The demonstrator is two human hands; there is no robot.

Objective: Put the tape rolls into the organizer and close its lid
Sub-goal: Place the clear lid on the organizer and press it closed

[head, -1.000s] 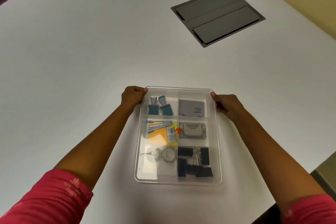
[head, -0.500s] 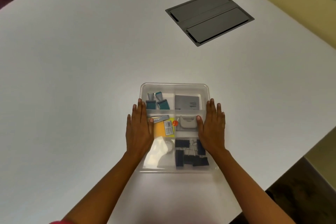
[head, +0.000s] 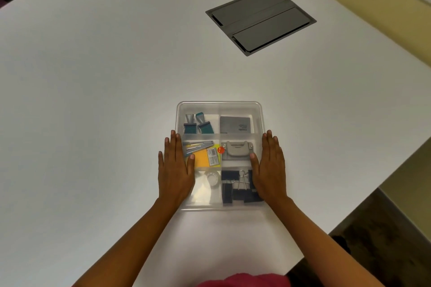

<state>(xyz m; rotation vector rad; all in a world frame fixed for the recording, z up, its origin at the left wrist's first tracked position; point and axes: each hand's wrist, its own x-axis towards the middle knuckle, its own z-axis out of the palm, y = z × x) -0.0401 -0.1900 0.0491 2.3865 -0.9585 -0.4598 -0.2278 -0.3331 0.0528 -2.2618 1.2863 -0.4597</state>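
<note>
A clear plastic organizer (head: 219, 105) with several compartments lies on the white table, its transparent lid down on top. A clear tape roll (head: 212, 178) shows in the near-left compartment, partly hidden by my left hand. My left hand (head: 176, 170) lies flat, palm down, on the lid's left side. My right hand (head: 270, 168) lies flat on the lid's right side. Both hands have straight fingers and hold nothing.
Other compartments hold teal stamps (head: 198, 123), a grey box (head: 235, 124), a yellow pad (head: 205, 157), a grey hole punch (head: 236, 150) and black binder clips (head: 235, 187). A grey cable hatch (head: 260, 20) is set into the table at the far right. The table edge (head: 349, 214) runs close on the right.
My hands left the organizer's far corners, where they gripped it one second ago, and came to rest flat on the lid's sides. Since half a second ago they have hardly moved.
</note>
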